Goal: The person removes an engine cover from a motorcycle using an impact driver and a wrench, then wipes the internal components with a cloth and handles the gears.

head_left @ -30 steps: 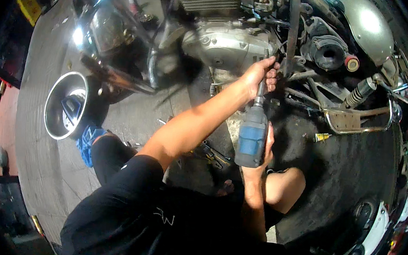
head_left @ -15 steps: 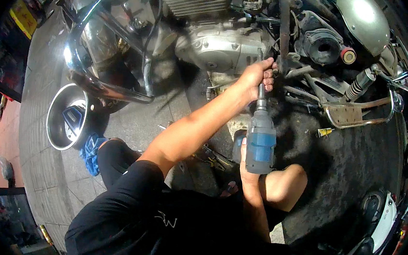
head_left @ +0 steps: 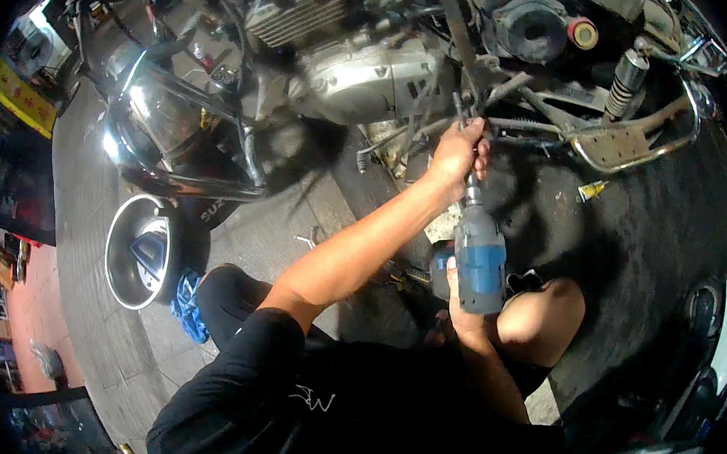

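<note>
Driver (head_left: 483, 259) juts forward from the gripping right hand (head_left: 463, 319), left hand (head_left: 456, 159) seemingly pinching its shaft (head_left: 473, 185) (partly hidden)

Tee (head_left: 217, 413): just black, kinda roomy, a few soft folds
Shirt mark (head_left: 314, 399): thin pale squiggle, pretty small
Left sleeve (head_left: 276, 340): short, same black
Shorts (head_left: 236, 295): dark, right knee (head_left: 550, 317) bare
Hands: left hand (head_left: 456, 157) and right hand (head_left: 464, 316) both bare
</note>
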Available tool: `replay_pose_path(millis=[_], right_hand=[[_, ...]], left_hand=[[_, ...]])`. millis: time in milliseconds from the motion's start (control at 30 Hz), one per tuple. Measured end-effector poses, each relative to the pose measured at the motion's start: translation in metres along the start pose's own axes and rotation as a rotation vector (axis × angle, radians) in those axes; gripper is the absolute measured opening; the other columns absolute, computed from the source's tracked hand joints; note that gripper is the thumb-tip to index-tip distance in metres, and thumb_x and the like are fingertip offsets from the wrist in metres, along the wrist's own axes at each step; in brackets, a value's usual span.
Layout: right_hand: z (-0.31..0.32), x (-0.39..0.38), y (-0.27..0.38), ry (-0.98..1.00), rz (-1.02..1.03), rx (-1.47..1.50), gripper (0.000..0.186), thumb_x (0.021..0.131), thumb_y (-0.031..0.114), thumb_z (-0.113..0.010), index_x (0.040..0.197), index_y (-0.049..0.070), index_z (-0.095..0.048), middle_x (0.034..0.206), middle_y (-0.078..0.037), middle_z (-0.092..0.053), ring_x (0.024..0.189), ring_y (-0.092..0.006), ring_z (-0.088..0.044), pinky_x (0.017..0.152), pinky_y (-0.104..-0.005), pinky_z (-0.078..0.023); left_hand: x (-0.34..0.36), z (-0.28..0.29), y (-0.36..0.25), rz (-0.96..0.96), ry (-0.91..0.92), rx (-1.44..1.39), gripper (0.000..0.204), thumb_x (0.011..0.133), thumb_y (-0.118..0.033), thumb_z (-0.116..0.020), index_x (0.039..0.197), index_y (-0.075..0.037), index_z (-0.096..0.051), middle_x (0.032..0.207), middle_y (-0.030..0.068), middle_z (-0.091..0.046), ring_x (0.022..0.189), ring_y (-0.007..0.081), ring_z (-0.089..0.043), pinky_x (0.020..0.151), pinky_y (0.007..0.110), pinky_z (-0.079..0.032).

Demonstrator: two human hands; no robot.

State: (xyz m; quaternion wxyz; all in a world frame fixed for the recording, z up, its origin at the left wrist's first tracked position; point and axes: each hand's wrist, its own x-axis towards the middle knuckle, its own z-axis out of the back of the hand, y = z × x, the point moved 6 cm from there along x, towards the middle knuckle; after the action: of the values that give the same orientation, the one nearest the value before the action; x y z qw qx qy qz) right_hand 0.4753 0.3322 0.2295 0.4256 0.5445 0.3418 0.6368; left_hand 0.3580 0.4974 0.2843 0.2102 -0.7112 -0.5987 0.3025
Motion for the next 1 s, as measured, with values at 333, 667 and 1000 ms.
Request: replay_pose_path(millis=[333, 667, 1000], right_hand=[[-0.011, 0.025, -0.020, -0.135, -0.108, -0.037, 0.019, 0.086, 0.017, -0.073, 0.091, 0.001, -0.064, 0.086, -0.005, -0.065, 0.078, -0.0166, -0.057, 0.072, -0.0330, -0.047], [-0.017, 0.021, -0.043, -0.047, -0.275, 0.086, 0.024, 0.090, 0.013, -0.067, 0.111, 0.002, -0.062, 0.106, -0.006, -0.065, 0.088, -0.0139, -0.058, 0.077, -0.0298, -0.049], [-0.018, 0.030, -0.042, -0.029, -0.334, 0.275, 0.035, 0.092, 0.007, -0.062, 0.126, 0.003, -0.055, 0.121, -0.009, -0.062, 0.103, -0.0152, -0.059, 0.084, -0.0309, -0.051]], left_hand=[[0.054, 0.043, 0.012, 0.073, -0.106, 0.171, 0.017, 0.098, -0.028, -0.051, 0.091, -0.014, -0.044, 0.062, -0.0002, -0.048, 0.045, 0.0132, -0.044, 0.042, 0.031, -0.040], [0.055, 0.041, 0.012, 0.024, -0.100, 0.246, 0.010, 0.098, -0.022, -0.053, 0.094, -0.015, -0.047, 0.065, -0.0022, -0.047, 0.050, 0.0103, -0.045, 0.043, 0.025, -0.039], [0.062, 0.044, 0.013, -0.038, -0.111, 0.200, 0.008, 0.097, -0.018, -0.053, 0.097, -0.012, -0.047, 0.066, 0.0003, -0.048, 0.046, 0.0123, -0.045, 0.042, 0.026, -0.041]])
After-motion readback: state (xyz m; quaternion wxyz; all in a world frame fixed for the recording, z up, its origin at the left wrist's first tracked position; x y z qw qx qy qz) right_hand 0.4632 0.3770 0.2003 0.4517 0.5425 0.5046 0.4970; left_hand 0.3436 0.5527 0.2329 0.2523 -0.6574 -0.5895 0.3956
